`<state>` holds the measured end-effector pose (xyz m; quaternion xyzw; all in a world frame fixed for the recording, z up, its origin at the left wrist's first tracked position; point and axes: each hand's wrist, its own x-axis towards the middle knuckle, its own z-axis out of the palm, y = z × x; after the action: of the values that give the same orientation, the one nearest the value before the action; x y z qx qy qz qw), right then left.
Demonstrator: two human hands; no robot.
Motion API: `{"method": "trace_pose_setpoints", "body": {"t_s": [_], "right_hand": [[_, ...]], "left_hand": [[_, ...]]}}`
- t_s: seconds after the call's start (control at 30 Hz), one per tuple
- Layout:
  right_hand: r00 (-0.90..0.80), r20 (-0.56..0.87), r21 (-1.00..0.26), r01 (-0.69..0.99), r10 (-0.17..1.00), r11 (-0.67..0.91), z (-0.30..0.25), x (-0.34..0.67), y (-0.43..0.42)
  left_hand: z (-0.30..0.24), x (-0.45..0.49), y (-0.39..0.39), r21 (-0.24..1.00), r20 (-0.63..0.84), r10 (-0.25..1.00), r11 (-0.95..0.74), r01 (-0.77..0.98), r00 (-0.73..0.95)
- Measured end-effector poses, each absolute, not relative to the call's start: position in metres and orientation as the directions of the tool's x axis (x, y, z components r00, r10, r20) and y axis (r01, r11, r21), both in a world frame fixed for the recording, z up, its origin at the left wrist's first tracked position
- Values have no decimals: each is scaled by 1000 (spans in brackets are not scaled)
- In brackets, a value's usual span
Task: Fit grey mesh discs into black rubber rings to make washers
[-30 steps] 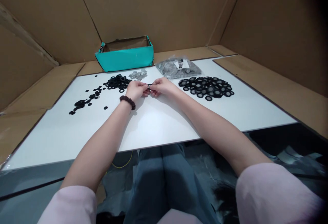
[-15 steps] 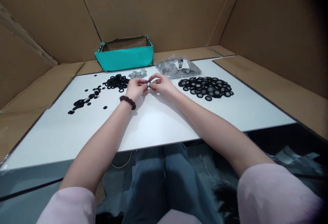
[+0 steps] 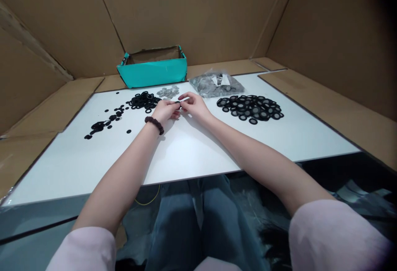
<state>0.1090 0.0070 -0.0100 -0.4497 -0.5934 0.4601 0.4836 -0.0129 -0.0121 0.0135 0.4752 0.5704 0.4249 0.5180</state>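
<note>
My left hand (image 3: 166,110) and my right hand (image 3: 192,104) meet over the middle of the white board (image 3: 192,147), fingertips pinched together on one small black ring (image 3: 178,103). A dark bead bracelet (image 3: 154,124) circles my left wrist. Just behind my left hand lie a heap of plain black rings (image 3: 143,100) and a small pile of grey mesh discs (image 3: 168,92). To the right of my right hand spreads a pile of black rings with mesh centres (image 3: 250,107).
A teal box (image 3: 152,71) stands at the back, and a clear bag of grey discs (image 3: 215,84) lies beside it. Loose black rings (image 3: 102,125) are scattered toward the left. Cardboard walls enclose the board on all sides.
Both hands stay together on the small ring, with only slight finger movement; my right fingers lifted a little, then settled lower. The view shifted slightly.
</note>
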Motion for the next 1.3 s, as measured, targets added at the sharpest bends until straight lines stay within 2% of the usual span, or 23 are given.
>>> {"method": "trace_pose_setpoints", "body": {"t_s": [0.2, 0.3, 0.47, 0.67, 0.8, 0.97, 1.1, 1.2, 1.3], "right_hand": [[-90, 220, -963, 137, 971, 231, -15, 105, 6], [-149, 174, -970, 142, 974, 195, -14, 106, 4], [-215, 121, -966, 198, 969, 165, -5, 110, 3], [-229, 101, -962, 226, 968, 154, 0, 113, 2], [-272, 45, -949, 290, 961, 127, 5, 116, 2], [-259, 48, -962, 247, 965, 114, 9, 115, -3], [-199, -5, -957, 285, 980, 53, 8, 114, -5], [-210, 42, -930, 350, 977, 116, 5, 114, -4], [-240, 100, -919, 349, 966, 182, 5, 115, -3]], "left_hand": [[12, -11, -10, 973, -199, 980, 199, 118, -16], [12, -12, -10, 969, -190, 982, 186, 164, 10], [13, -15, -9, 951, -243, 959, 205, 231, 146], [13, -13, -12, 960, -215, 970, 188, 207, 115], [15, -14, -14, 948, -239, 948, 180, 261, 211], [14, -14, -12, 952, -173, 976, 132, 275, 131], [19, -18, -14, 937, -230, 952, 161, 309, 202], [24, -21, -17, 924, -312, 910, 224, 310, 273], [22, -22, -16, 930, -310, 922, 243, 277, 233]]}}
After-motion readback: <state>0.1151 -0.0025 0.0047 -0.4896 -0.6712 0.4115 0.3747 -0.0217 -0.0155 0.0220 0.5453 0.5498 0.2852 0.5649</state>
